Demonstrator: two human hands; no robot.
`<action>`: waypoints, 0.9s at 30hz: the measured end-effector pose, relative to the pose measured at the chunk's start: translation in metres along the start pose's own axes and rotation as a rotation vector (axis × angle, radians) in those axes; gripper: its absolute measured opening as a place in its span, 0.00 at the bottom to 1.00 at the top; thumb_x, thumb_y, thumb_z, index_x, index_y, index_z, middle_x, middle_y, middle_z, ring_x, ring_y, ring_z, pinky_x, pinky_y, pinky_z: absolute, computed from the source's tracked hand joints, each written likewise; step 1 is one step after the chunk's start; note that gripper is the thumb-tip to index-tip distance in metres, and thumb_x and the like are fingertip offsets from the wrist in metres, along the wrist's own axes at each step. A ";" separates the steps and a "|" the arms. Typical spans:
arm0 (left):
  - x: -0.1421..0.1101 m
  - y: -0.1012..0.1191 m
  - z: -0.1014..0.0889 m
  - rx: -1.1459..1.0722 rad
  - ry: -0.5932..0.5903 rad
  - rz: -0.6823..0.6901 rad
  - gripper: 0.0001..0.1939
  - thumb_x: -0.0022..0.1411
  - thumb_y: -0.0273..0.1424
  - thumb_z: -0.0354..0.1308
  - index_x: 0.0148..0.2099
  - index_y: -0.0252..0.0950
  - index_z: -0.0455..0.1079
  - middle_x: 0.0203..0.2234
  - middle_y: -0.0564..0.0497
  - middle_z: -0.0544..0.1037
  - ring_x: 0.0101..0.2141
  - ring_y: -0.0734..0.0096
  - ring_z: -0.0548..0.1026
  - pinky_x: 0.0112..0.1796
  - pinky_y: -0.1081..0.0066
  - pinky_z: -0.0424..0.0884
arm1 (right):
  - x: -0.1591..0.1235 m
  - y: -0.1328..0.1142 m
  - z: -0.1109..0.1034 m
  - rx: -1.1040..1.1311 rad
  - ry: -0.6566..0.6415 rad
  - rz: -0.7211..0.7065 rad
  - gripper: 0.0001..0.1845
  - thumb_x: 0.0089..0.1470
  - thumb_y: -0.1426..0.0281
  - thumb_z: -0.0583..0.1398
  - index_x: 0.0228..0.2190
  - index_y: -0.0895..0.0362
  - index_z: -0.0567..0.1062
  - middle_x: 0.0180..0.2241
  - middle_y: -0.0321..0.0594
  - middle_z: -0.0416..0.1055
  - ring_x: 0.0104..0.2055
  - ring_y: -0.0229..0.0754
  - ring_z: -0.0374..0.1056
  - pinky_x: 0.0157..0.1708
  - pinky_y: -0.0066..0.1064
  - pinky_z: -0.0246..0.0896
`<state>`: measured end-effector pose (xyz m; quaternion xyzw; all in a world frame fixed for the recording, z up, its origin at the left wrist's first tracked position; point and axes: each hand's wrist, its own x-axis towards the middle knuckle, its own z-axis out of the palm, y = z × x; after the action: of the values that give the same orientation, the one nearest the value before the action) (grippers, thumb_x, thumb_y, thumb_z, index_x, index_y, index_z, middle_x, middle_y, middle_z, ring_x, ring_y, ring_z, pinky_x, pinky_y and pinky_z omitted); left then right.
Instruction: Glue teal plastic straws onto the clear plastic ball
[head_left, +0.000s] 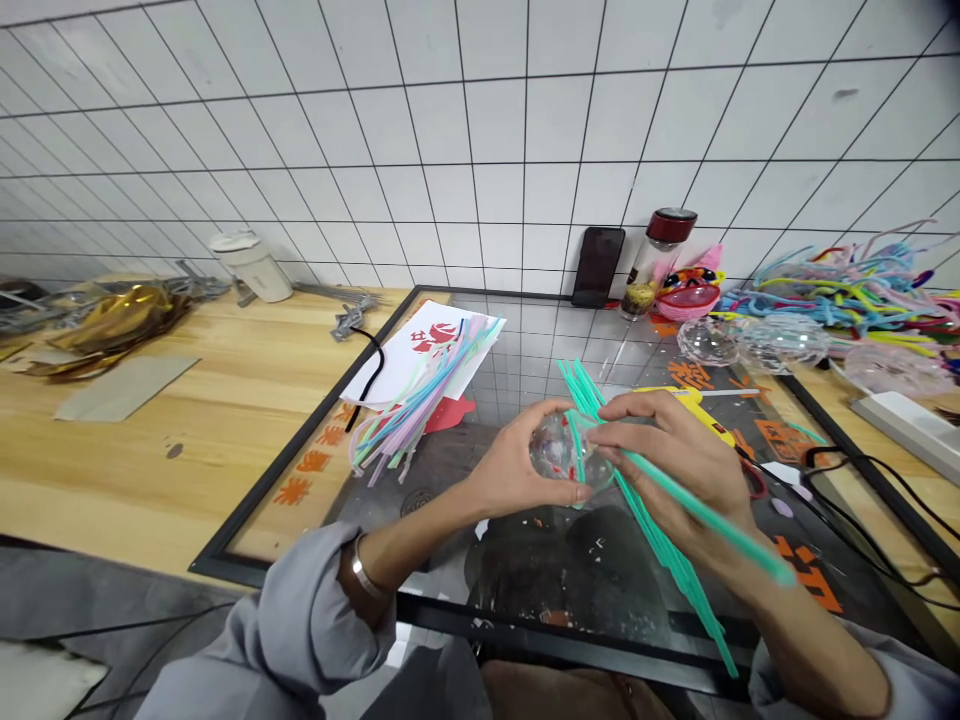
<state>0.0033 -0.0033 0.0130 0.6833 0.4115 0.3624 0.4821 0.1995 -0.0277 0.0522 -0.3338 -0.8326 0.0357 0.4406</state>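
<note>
My left hand (517, 465) curls round a clear plastic ball (559, 452) with red specks inside, held just above the glass work surface (525, 350). My right hand (675, 450) pinches a teal pipe cleaner (697, 510) against the ball; its long end runs back over my right wrist. Beneath my right hand a bundle of teal pipe cleaners (592, 395) lies on the glass. A bundle of pastel pipe cleaners (420, 400) rests to the left on a white sheet with red print (420, 345).
A yellow glue gun (697, 410) lies behind my right hand, its black cable (862, 500) trailing right. Clear balls (709, 342), a heap of coloured pipe cleaners (847, 285), a phone (598, 266) and a jar (656, 260) stand by the tiled wall. White cup (251, 265) and gold foil (112, 325) at left.
</note>
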 end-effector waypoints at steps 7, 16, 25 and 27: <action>0.000 -0.001 0.001 0.059 0.033 -0.012 0.44 0.41 0.34 0.74 0.60 0.39 0.62 0.52 0.45 0.73 0.50 0.54 0.73 0.54 0.56 0.68 | -0.008 -0.005 0.004 0.037 0.154 0.016 0.14 0.56 0.79 0.60 0.42 0.51 0.77 0.35 0.38 0.79 0.36 0.41 0.76 0.38 0.33 0.74; -0.001 0.002 0.001 0.089 0.035 -0.028 0.43 0.40 0.34 0.73 0.59 0.37 0.63 0.52 0.45 0.73 0.51 0.53 0.72 0.55 0.56 0.66 | -0.011 -0.006 0.004 0.050 0.141 -0.029 0.15 0.54 0.82 0.60 0.39 0.53 0.77 0.34 0.38 0.80 0.36 0.40 0.77 0.37 0.31 0.74; 0.000 0.002 0.000 0.062 0.030 -0.044 0.44 0.40 0.34 0.74 0.59 0.37 0.63 0.51 0.44 0.74 0.52 0.52 0.72 0.56 0.53 0.65 | -0.013 -0.006 0.004 0.029 0.088 -0.060 0.12 0.55 0.82 0.58 0.37 0.57 0.77 0.34 0.41 0.79 0.37 0.40 0.77 0.39 0.30 0.74; 0.000 0.003 0.001 0.060 0.032 -0.045 0.44 0.40 0.34 0.74 0.59 0.37 0.63 0.51 0.44 0.74 0.52 0.52 0.72 0.56 0.53 0.65 | -0.013 -0.005 0.004 0.031 0.078 -0.067 0.11 0.56 0.81 0.57 0.37 0.57 0.77 0.34 0.41 0.79 0.38 0.40 0.77 0.40 0.31 0.74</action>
<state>0.0044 -0.0045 0.0153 0.6820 0.4453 0.3500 0.4628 0.1993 -0.0383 0.0422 -0.3003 -0.8248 0.0207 0.4786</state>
